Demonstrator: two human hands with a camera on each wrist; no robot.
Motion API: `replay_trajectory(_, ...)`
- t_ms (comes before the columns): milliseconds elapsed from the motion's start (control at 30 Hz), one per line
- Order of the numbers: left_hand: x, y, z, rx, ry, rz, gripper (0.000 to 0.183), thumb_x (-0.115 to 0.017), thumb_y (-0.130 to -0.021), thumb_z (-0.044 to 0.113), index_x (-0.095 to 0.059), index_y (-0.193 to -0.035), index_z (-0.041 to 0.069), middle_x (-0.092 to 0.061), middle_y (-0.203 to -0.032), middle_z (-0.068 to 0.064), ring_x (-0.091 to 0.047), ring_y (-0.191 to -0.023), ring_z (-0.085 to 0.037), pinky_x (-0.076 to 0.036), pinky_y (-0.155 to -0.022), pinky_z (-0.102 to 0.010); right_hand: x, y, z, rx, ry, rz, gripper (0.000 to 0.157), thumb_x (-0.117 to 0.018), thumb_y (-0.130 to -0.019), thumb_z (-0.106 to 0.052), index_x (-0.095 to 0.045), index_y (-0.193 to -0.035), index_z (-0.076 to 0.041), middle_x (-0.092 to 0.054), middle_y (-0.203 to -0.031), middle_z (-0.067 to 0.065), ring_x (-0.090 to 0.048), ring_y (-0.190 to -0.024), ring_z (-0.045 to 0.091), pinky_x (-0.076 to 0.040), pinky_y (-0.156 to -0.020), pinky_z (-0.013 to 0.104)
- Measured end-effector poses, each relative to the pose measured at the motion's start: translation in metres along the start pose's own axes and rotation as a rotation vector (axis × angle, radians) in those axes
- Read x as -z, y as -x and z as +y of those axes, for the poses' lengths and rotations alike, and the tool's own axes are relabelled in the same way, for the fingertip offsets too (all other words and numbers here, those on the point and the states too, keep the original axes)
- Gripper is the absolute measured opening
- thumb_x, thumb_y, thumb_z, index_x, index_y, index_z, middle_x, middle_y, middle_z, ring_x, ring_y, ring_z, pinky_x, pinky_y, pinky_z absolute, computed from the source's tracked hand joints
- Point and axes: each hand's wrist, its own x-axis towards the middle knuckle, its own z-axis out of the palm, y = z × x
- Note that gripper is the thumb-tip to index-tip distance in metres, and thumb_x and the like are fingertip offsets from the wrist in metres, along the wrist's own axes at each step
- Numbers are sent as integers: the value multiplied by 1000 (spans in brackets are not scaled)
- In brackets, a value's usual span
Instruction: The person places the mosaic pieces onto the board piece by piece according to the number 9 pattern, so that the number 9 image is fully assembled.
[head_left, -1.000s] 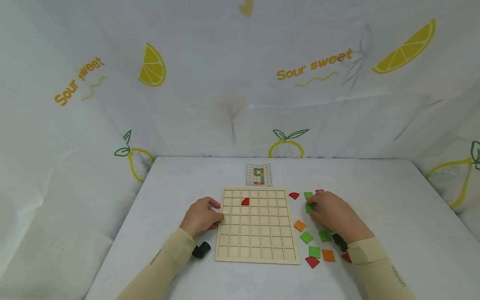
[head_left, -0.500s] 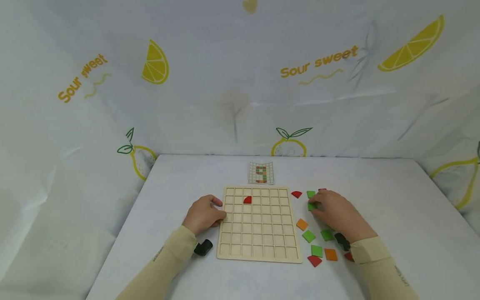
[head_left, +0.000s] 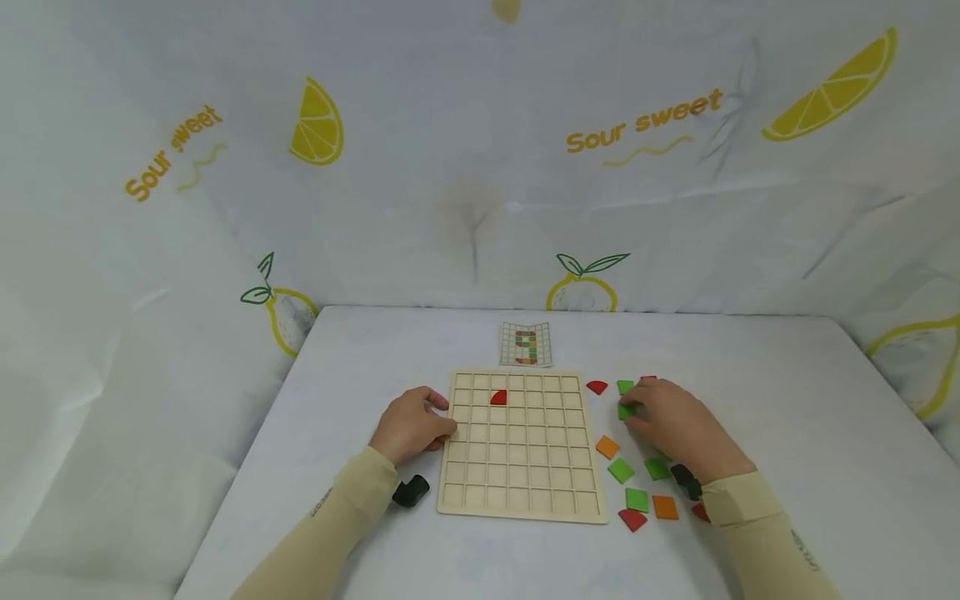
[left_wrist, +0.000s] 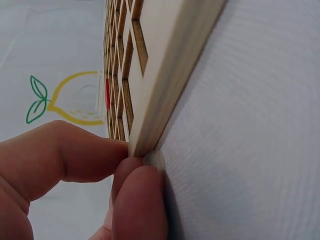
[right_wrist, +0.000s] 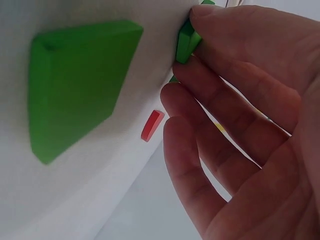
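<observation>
My left hand (head_left: 411,425) pinches the left edge of a pale wooden grid board (head_left: 517,475). In the left wrist view the thumb is against the rim of the board (left_wrist: 165,80), with fingertips at its lower edge. One red quarter-circle tile (head_left: 498,397) sits in a cell near the board's top. To the right of the board, my right hand (head_left: 678,425) pinches a green square tile (head_left: 625,412) between thumb and fingers. The right wrist view shows this green tile (right_wrist: 185,44) tilted at the fingertips; the other fingers are loosely bent.
Behind the board lies a patterned card (head_left: 525,344). Loose tiles lie right of the board: a red quarter-circle (head_left: 597,387), an orange square (head_left: 607,447), a green square (head_left: 637,500) and several others. Black wrist devices (head_left: 411,491) show beneath both wrists.
The whole head view has shifted slightly. Both hands keep the same places relative to the board and tiles, with no tile visibly moved.
</observation>
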Motion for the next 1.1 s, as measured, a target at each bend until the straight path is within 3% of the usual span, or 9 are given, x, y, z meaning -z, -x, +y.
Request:
replay_trajectory(133,1,2,2,-4,-6,1,32,-80,-87,16,-70,-117,9,-74,-89,-4,-71,-68,-17,-56,-64,-28,0,-2,-3,18,4,5,26,-86,-91,-15,-81,-115,-5,-75,-116,12,-67,-105,31,-59,-98,54)
replay_trajectory(567,1,-2,0,11,7,-7,32,-81,-87,16,-70,-116,10,-75,-88,-3,-71,-67,-16,-56,-63,-27,9,-23,-39,143,-18,31,18,-81,-95,-12,-81,-113,-7,-76,-110,4,-71,-105,27,-61,-96,50)
replay_trajectory(900,3,0,0,16,-3,1,32,-81,-85,16,-70,-115,10,-74,-85,-3,-69,-66,-16,-52,-63,-27,-8,-55,-90,233,-41,13,18,-81,-96,-16,-81,-113,-10,-74,-111,2,-70,-107,23,-61,-93,44)
replay_trajectory(1100,1,2,1,-7,15,3,31,-82,-85,16,-70,-113,9,-74,-84,-3,-70,-66,-16,-54,-63,-28,-17,-64,-114,274,-64,11,17,-80,-96,-14,-82,-113,-11,-77,-125,7,-68,-128,32,-61,-98,47)
